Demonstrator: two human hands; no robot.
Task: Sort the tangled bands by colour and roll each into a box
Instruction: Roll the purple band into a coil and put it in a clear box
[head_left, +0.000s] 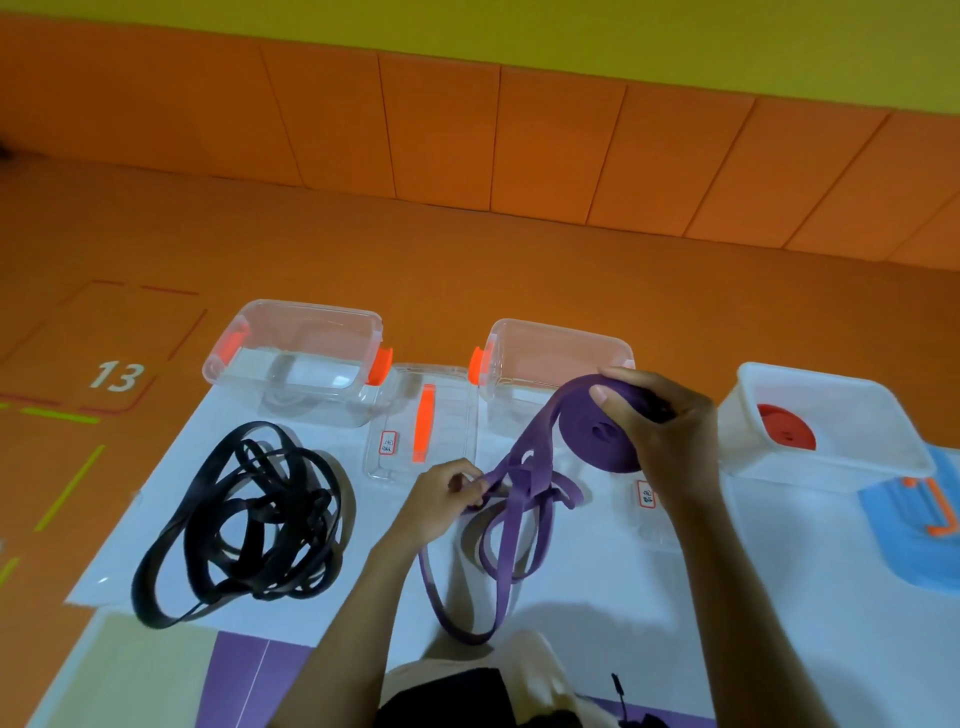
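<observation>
My right hand (660, 431) grips a thick roll of purple band (597, 434), held upright above the white sheet. The band's loose tail (511, 540) runs down from the roll into knotted loops on the sheet. My left hand (441, 496) pinches that tail at the knot. A tangled heap of black band (254, 514) lies to the left. Two clear boxes with orange clips stand behind, one at the left (296, 358) and one in the middle (550, 353). A white box (826, 421) on the right holds a rolled red band (785, 427).
A clear lid with an orange handle and a label (422, 423) lies between the two clear boxes. Another labelled clear lid (652, 514) lies under my right forearm. A blue lid (914, 525) sits at the right edge. The white sheet (597, 613) covers an orange floor mat.
</observation>
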